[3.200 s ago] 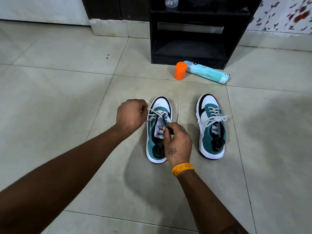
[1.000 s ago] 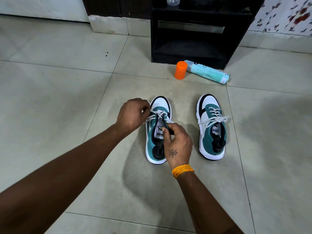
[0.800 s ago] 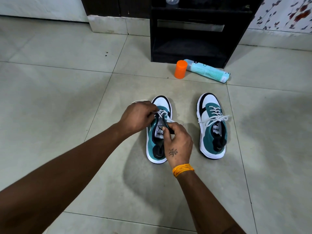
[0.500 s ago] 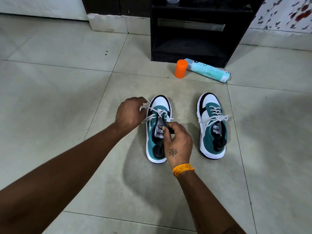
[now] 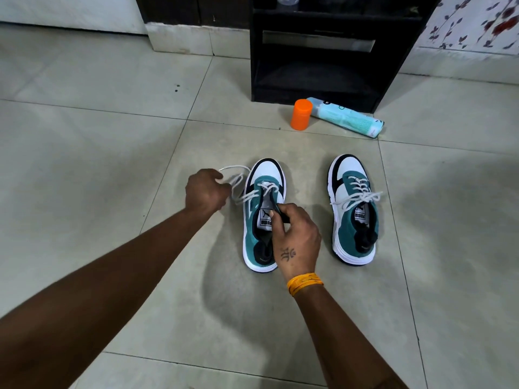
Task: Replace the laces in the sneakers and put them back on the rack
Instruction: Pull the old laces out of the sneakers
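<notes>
Sneakers: 2, teal and white, side by side on the tiled floor [image 5: 112, 164], toes toward the black rack [image 5: 314, 92], neither yet on it.

Worked on the left sneaker [image 5: 254, 237] with both hands. Closed the left hand [image 5: 206, 192] in a fist around the white lace [image 5: 238, 189], drawn out taut to the left of the eyelets, 1 loose end curling past the knuckles. Pinched the tongue [image 5: 265, 211] between thumb and fingers of the right hand [image 5: 297, 240], pulled back toward the heel; wore an orange band [image 5: 304, 282] at that wrist.

Judged as the lacing step on this shoe: lace crossed only through the eyelets near the toe, upper rows apparently bare. Could not tell whether threading in or pulling out. Looked laced and tied already on the right sneaker [image 5: 344, 228], well apart from both hands.

Next, probably: feed each end through the remaining eyelets, even out the slack, tie, then lift the pair to a shelf. Called for a steady hold on the tongue so the crossings lay flat.

Around: an orange cap [image 5: 301, 114] upright and a pale blue can [image 5: 345, 120] on its side, touching or nearly so, just before the rack's foot. Lay partly across the approach to the lowest shelf; likely needed reaching over or shifting aside.
</notes>
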Tool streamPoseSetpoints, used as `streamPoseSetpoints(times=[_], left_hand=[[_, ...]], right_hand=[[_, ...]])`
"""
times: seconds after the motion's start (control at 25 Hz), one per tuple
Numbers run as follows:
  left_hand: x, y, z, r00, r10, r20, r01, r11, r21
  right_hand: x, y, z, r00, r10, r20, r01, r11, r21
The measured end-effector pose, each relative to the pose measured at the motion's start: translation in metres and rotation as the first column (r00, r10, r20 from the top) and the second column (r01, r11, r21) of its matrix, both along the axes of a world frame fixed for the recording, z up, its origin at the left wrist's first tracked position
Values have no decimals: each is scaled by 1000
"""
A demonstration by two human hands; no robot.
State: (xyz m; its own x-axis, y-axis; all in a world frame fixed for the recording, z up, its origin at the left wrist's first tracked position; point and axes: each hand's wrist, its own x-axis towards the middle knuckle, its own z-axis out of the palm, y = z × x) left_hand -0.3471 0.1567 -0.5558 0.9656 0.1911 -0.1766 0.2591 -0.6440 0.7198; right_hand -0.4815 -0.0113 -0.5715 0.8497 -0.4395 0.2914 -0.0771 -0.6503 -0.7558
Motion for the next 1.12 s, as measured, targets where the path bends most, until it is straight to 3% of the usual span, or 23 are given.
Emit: streamPoseSetpoints(times=[0.08,0.16,0.24,0.36,0.48,0.56,0.64,0.76,0.8,0.84,0.92,0.96,1.0,1.08,1.12], left_hand=[[-17,-6,0,987,-6,160,-2,999,53],[-42,-18,5,928,-122,352,130,992,0],[-64,-28,9,858,-248,450,278,960,-2],[-86,-33,7,806,-359,471,343,931,123],[-92,-30,-2,830,-363,424,307,931,196],[-94,-30,-7,852,-350,389,297,935,191],[-97,-32,-10,857,-336,390,286,941,181],[-100,-34,-11,860,-312,404,265,949,169],[-101,-34,-12,863,-306,403,259,951,169],[-101,-35,-12,866,-301,400,252,953,171],[-101,-37,-12,872,-294,391,242,954,178],[-101,-37,-12,873,-292,390,239,954,178],[-101,-38,-13,873,-289,392,238,956,174],[-102,-38,-13,869,-286,404,241,957,159],[-102,-38,-13,867,-283,410,241,958,152]], right_hand=[[1,-1,0,1000,5,-20,-6,1000,-23],[1,-2,2,999,27,-39,-30,997,-77],[4,-6,5,997,61,-53,-66,993,-101],[14,-16,10,990,128,-65,-131,990,-53],[31,-28,22,973,206,-108,-217,972,-95],[48,-34,36,915,288,-283,-366,887,-281],[61,-34,47,837,342,-426,-520,740,-427],[70,-32,51,822,325,-467,-555,642,-529],[69,-33,48,839,285,-464,-522,663,-537],[68,-35,41,867,228,-444,-449,743,-496],[64,-41,31,919,155,-362,-223,962,-155],[62,-41,29,935,115,-336,-121,993,4],[60,-40,29,937,94,-337,-82,995,50],[58,-39,34,909,163,-384,-253,948,-195],[56,-36,39,882,210,-422,-384,839,-385]])
